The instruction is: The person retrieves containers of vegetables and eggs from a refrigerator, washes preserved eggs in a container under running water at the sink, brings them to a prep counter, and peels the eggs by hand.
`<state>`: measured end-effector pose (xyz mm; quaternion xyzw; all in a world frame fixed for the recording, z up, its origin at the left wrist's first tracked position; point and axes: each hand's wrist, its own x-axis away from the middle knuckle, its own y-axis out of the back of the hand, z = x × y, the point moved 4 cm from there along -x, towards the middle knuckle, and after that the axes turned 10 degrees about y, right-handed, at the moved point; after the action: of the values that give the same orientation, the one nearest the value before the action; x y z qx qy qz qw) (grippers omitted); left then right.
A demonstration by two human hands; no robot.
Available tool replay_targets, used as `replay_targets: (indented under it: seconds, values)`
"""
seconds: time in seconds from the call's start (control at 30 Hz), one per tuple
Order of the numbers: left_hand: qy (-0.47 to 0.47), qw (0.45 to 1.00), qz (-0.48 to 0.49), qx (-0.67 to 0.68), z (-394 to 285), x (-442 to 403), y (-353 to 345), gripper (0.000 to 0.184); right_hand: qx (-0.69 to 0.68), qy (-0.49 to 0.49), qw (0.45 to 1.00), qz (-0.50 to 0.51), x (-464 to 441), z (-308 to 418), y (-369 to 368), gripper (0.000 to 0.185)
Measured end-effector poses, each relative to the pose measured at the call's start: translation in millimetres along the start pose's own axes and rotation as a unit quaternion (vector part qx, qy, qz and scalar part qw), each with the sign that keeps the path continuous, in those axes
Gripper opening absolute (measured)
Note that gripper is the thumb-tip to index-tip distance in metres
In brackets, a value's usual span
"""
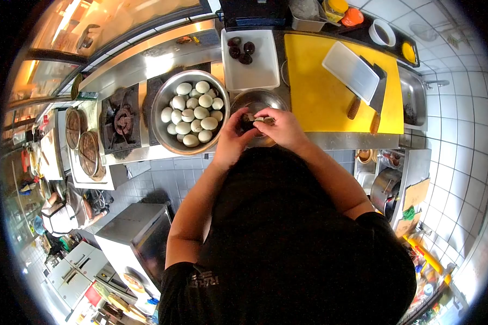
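My left hand [234,142] has its fingers closed round a dark, partly peeled egg [248,123], which is mostly hidden. The fingers of my right hand [283,128] pinch pale bits of eggshell [262,119] at the egg's right side. Both hands are over a metal bowl [261,97]; its contents are hard to make out. To the left stands a large steel bowl [162,89] full of pale, unpeeled eggs [201,112]. Behind the hands, several dark, peeled eggs [249,47] lie in a white tray [250,76].
On the right, a yellow cutting board [312,81] carries a white plastic container [350,70], a cleaver [381,89] and another wooden handle [354,107]. Farther right is a sink [412,100]. A gas burner [123,120] sits left of the steel bowl. Another person [65,214] is at far left.
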<state>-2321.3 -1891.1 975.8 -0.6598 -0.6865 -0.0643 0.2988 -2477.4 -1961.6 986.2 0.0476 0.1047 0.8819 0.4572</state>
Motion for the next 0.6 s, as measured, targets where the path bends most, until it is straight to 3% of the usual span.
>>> replay_targets:
  seconds: [0.03,0.23,0.33,0.43,0.6]
  values:
    - [-0.001,0.999,-0.007,-0.038,-2.4,0.9,-1.6,0.059,0.047,0.054,0.997,-0.004,-0.6,5.6,0.5,0.024]
    - [-0.023,0.998,-0.002,-0.067,-9.5,4.9,-4.1,0.059,0.029,0.070,0.997,-0.024,-2.2,1.1,0.3,0.024]
    - [-0.022,0.998,0.009,-0.057,-10.4,6.2,-6.4,0.060,0.087,0.097,0.991,-0.036,-2.2,8.7,2.0,0.024]
    - [-0.013,0.999,0.016,-0.033,-9.3,6.4,-7.8,0.060,0.110,0.057,0.991,-0.042,-1.3,2.3,2.6,0.025]
    - [-0.002,0.998,0.041,0.050,-10.5,9.7,-11.4,0.059,-0.076,-0.080,0.991,-0.081,2.7,-28.3,5.4,0.018]
